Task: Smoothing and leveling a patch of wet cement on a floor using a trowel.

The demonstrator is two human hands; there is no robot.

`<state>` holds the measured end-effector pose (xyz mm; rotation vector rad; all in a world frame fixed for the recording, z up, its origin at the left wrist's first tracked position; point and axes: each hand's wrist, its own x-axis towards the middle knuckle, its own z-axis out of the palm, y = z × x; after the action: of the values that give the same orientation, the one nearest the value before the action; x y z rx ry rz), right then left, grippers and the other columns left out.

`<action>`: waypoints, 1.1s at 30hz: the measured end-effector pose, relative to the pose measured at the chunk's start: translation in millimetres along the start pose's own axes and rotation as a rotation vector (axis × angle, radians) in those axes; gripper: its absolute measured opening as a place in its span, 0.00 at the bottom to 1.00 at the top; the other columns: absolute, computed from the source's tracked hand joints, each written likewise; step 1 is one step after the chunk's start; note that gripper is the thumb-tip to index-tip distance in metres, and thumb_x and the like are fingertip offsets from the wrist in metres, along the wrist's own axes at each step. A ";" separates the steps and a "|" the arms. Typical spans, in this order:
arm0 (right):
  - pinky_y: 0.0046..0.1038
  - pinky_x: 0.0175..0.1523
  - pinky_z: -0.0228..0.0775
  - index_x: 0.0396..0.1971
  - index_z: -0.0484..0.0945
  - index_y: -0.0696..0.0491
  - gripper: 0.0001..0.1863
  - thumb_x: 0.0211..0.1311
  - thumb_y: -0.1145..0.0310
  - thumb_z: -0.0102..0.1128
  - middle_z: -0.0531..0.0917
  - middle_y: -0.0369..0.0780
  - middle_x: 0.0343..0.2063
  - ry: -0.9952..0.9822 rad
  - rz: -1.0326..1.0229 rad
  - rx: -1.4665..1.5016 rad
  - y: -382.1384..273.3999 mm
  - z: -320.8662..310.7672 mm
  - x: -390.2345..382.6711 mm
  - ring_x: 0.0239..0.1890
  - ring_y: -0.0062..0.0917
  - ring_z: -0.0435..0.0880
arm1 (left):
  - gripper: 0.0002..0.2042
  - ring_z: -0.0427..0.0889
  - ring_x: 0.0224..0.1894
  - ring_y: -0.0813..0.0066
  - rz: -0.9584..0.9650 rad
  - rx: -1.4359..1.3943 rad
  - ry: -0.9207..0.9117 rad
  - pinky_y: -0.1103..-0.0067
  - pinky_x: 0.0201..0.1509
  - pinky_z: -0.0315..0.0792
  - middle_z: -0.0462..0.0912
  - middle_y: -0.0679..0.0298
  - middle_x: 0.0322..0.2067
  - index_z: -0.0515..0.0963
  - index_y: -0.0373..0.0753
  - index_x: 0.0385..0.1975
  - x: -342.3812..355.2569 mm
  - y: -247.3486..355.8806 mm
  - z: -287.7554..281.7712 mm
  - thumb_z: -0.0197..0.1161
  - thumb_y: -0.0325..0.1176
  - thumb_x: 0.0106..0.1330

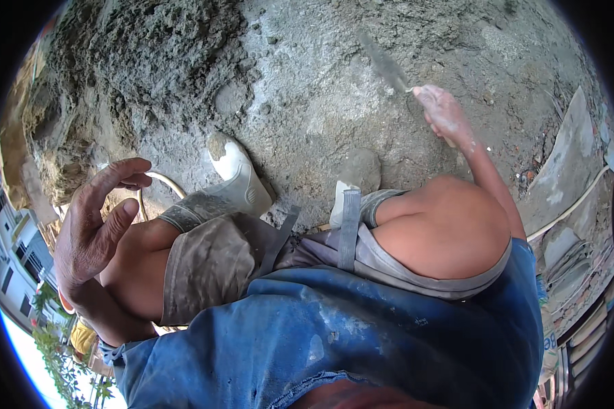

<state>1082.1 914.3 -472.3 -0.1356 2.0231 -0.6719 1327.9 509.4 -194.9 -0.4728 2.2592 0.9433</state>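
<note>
My right hand (444, 114) is closed around the handle of a trowel (383, 65), out to the right over the grey ground. The trowel's long blade is coated in grey and points away to the upper left. Whether the blade touches the ground I cannot tell. My left hand (95, 221) is raised beside my left knee and holds nothing, its fingers bent and the thumb apart from them. Ahead of my feet lies a heap of wet, lumpy grey mortar (164, 54), with smoother grey material (334, 95) spread to its right.
My white boots (235, 170), smeared with mortar, stand on the ground in front of me. A pale hose (167, 183) curves by my left leg. At the right are a grey slab-like sheet (566, 153) and another pale hose or pipe (573, 208). Plants (54, 344) show at lower left.
</note>
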 end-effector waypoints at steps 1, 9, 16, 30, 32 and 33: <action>0.33 0.33 0.76 0.48 0.79 0.55 0.28 0.72 0.42 0.50 0.81 0.41 0.26 0.037 -0.234 -0.247 24.0 37.1 3.6 0.27 0.31 0.82 | 0.30 0.80 0.53 0.61 0.012 -0.007 -0.004 0.68 0.62 0.69 0.83 0.52 0.48 0.74 0.29 0.58 2.3 0.4 -1.1 0.61 0.51 0.70; 0.46 0.57 0.73 0.56 0.79 0.52 0.32 0.70 0.40 0.48 0.84 0.50 0.50 -0.015 -0.154 -0.355 10.1 93.1 39.0 0.54 0.47 0.82 | 0.30 0.81 0.51 0.61 -0.068 -0.105 -0.105 0.69 0.59 0.70 0.83 0.51 0.44 0.74 0.28 0.58 9.2 -8.1 6.1 0.61 0.52 0.70; 0.30 0.25 0.73 0.40 0.79 0.52 0.25 0.74 0.43 0.49 0.80 0.37 0.22 0.194 0.030 -0.122 0.1 -33.2 68.7 0.19 0.24 0.79 | 0.32 0.80 0.48 0.65 -0.186 -0.159 -0.003 0.70 0.58 0.69 0.83 0.54 0.42 0.74 0.28 0.57 -9.6 -21.1 -0.1 0.60 0.55 0.70; 0.44 0.61 0.72 0.58 0.79 0.49 0.34 0.68 0.36 0.47 0.83 0.48 0.53 0.154 0.021 -0.649 55.4 -8.5 28.3 0.56 0.47 0.81 | 0.27 0.80 0.47 0.68 -0.287 -0.230 0.097 0.73 0.53 0.72 0.83 0.56 0.40 0.77 0.29 0.55 -18.1 -16.9 0.2 0.60 0.50 0.70; 0.44 0.60 0.73 0.57 0.79 0.49 0.35 0.68 0.34 0.47 0.84 0.47 0.52 0.299 0.031 -0.693 54.6 -62.4 33.3 0.54 0.47 0.82 | 0.32 0.80 0.46 0.67 -0.162 -0.128 -0.025 0.72 0.57 0.69 0.83 0.55 0.39 0.74 0.28 0.58 -5.8 -34.9 -4.9 0.58 0.55 0.71; 0.44 0.60 0.73 0.57 0.79 0.49 0.35 0.68 0.34 0.47 0.84 0.47 0.52 0.310 0.029 -0.687 51.6 -72.1 40.0 0.54 0.47 0.82 | 0.32 0.80 0.46 0.67 -0.155 -0.120 -0.019 0.72 0.57 0.69 0.83 0.55 0.39 0.74 0.28 0.58 -0.9 -30.9 -6.6 0.58 0.55 0.71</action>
<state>1010.0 972.5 -501.8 -0.4227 2.4800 0.0541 1342.5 483.7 -206.2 -0.6787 2.1229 1.0026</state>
